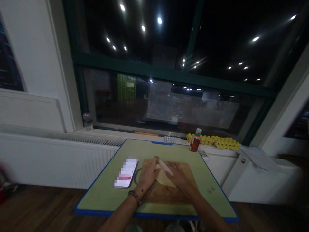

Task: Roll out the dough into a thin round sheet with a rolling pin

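Observation:
A pale rolling pin (165, 167) lies slanted across a flat sheet of dough (163, 179), which rests on a brown wooden board (166, 196). My left hand (150, 173), with a beaded bracelet at the wrist, grips the pin's far left end. On its near right end is my right hand (180, 175), fingers closed over it. Both hands partly cover the dough and the pin's ends. Left of the board lies a lit phone (126, 174), its screen partly pixelated.
The board sits on a pale green folding table (103, 193) with a blue rim. A bottle of reddish drink (195, 141) stands at the back right corner. Behind, the window sill holds yellow egg-carton-like trays (217, 141) and a clear bottle (88, 121). A white radiator (48, 161) runs along the wall.

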A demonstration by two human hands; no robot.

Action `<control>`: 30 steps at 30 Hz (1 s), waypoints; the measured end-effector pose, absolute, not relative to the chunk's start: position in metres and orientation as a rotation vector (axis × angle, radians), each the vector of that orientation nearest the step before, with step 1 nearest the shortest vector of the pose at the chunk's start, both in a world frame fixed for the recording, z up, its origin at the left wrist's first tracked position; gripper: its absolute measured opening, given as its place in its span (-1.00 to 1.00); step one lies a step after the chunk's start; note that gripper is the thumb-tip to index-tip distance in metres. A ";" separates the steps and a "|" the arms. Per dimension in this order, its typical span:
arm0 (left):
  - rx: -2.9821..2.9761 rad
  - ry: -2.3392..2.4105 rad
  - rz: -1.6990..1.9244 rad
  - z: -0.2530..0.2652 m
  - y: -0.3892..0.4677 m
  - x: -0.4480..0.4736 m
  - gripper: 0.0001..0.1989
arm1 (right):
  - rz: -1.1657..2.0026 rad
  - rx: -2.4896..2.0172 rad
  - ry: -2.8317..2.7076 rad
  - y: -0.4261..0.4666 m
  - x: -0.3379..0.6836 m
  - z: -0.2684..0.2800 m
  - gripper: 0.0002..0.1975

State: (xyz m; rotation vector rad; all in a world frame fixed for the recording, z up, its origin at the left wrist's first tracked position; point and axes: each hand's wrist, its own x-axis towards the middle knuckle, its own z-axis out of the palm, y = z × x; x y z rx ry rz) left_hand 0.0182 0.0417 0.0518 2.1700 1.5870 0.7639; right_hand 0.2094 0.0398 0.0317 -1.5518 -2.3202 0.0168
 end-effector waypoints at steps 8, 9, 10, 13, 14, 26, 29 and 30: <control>2.250 1.651 0.787 0.038 0.028 0.031 -0.55 | -0.301 -1.758 -2.336 0.043 0.204 0.041 -0.55; 2.257 1.648 0.782 0.037 0.029 0.032 -0.55 | -0.331 -1.797 -2.327 0.046 0.202 0.045 -0.55; 2.261 1.649 0.778 0.037 0.029 0.033 -0.56 | -0.355 -1.829 -2.317 0.049 0.199 0.048 -0.55; 2.254 1.674 0.761 0.037 0.029 0.034 -0.57 | -0.375 -1.842 -2.332 0.054 0.191 0.051 -0.55; 2.254 1.684 0.757 0.037 0.027 0.033 -0.57 | -0.345 -1.808 -2.351 0.054 0.190 0.050 -0.56; 2.340 1.811 0.769 0.032 0.006 0.016 -0.54 | -0.143 -1.759 -2.201 0.040 0.222 0.058 -0.63; 2.316 1.986 0.834 0.035 0.005 0.013 -0.48 | -0.064 -1.637 -2.291 0.033 0.224 0.063 -0.61; 2.318 2.002 0.868 0.036 0.006 0.012 -0.45 | -0.051 -1.598 -2.319 0.030 0.222 0.064 -0.61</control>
